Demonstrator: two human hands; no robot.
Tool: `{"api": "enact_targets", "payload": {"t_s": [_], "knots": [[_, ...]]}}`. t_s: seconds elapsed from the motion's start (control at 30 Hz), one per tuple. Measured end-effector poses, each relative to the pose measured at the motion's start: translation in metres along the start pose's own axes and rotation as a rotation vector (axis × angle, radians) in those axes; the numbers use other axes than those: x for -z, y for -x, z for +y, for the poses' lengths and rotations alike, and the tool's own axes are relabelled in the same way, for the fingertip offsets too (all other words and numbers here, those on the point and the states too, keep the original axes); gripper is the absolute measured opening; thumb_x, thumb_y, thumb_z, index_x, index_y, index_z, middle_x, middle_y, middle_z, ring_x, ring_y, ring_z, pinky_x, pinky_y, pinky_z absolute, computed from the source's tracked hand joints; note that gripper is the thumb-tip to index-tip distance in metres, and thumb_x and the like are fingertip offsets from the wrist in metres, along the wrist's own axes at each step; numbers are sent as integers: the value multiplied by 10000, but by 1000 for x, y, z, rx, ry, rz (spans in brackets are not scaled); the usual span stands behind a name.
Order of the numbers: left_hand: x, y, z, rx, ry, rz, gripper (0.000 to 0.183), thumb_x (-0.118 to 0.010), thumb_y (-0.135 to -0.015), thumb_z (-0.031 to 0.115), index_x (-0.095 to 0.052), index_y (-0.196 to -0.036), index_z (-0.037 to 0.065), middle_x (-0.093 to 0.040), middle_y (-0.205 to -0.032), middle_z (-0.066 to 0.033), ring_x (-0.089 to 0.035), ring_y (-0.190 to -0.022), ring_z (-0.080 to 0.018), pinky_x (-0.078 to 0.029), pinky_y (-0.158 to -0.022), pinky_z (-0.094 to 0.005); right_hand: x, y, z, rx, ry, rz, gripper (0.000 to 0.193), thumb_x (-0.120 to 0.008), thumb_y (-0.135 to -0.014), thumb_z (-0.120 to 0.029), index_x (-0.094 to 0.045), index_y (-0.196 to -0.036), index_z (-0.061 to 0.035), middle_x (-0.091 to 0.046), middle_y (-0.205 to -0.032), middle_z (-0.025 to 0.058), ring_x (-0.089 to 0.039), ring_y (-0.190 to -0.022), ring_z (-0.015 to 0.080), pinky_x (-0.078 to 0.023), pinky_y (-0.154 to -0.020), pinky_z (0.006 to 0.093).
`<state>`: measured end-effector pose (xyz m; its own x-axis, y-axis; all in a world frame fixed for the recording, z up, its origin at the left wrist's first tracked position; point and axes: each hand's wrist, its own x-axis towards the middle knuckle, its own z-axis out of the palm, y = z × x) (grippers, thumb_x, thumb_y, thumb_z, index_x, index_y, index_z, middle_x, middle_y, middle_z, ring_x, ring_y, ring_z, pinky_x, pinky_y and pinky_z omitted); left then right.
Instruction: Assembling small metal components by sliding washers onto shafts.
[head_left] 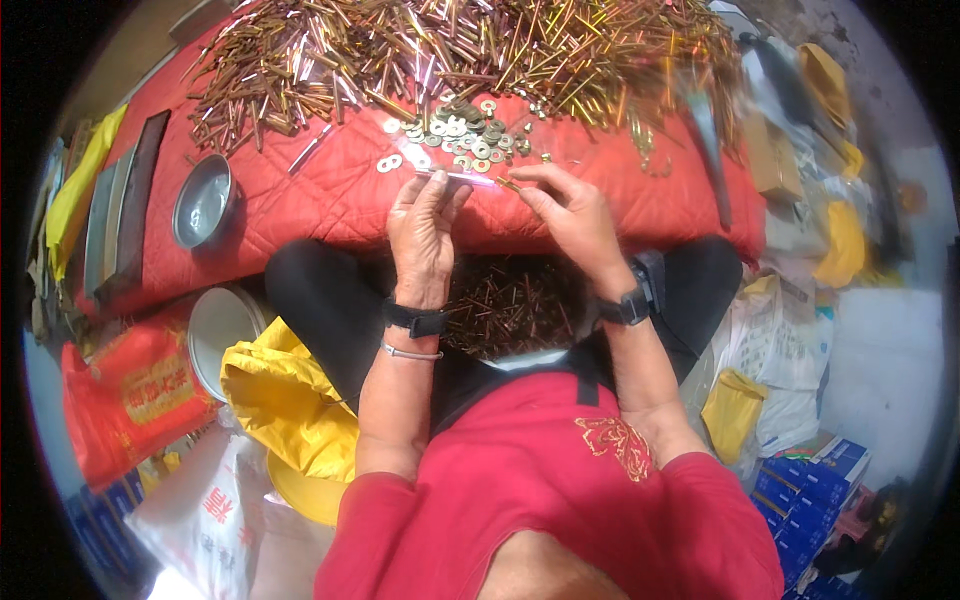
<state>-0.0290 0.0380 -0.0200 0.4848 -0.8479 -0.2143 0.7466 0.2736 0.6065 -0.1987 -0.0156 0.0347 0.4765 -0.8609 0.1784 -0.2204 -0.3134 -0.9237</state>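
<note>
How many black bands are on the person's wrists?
2: a black band just behind the left hand and a black watch-like band just behind the right hand.

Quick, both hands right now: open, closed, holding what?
Left hand: closed, holding a slim shiny rod in its grip.
Right hand: closed, pinching a small gold-coloured piece by the rod's end.

A makeshift workshop, judging by the heap of thin copper-coloured metal rods (450, 50), round silvery metal washers (482, 150), red quilted cloth (310, 215) and stacked blue cardboard boxes (800, 500).
</note>
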Motion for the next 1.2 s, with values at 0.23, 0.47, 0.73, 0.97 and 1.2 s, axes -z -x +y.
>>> {"api": "enact_targets", "payload": {"t_s": [0.23, 0.47, 0.73, 0.97, 1.2], "knots": [[-5, 3, -1, -12, -30, -16, 106, -635, -874, 56, -589, -954, 3, -642, -920, -77, -649, -840, -174, -565, -782, -334, 3, 2, -3, 91, 60, -66, 213, -591, -887, -66, -659, -1086, -36, -662, -908, 24, -561, -791, 60, -446, -693, 219], [-3, 8, -6, 86, -136, -76, 115, -638, -874, 73, -586, -945, -1, -643, -891, -70, -649, -825, -162, -562, -716, -291, 0, 3, -7, 75, 133, -4, 139, -615, -871, -92, -645, -991, -28, -626, -923, 90, -609, -849, 154, -480, -767, 286], [-15, 27, -20, 216, -62, -33, 158, -613, -898, 134, -597, -1017, 32, -645, -944, -63, -623, -822, -136, -532, -700, -258, -44, -20, 10, 14, -538, 330, 285, -483, -982, -225, -565, -1066, 35, -580, -903, 46, -578, -835, 166, -471, -795, 307], [16, -2, 10, 72, 255, 55, 252, -569, -939, 266, -579, -1066, 47, -542, -718, 16, -430, -510, -61, -335, -444, -194, -47, -43, 33, 340, 286, -65, 165, -637, -777, -34, -595, -937, -36, -563, -830, 134, -579, -772, 294, -470, -680, 353], [2, -1, 11, 126, 9, 60, 156, -645, -892, 187, -639, -955, 45, -569, -684, 14, -387, -445, -27, -256, -374, -178, -46, -44, 42, 290, 314, -85, 92, -616, -807, -13, -594, -896, -20, -557, -814, 95, -594, -768, 225, -480, -670, 323]]}}
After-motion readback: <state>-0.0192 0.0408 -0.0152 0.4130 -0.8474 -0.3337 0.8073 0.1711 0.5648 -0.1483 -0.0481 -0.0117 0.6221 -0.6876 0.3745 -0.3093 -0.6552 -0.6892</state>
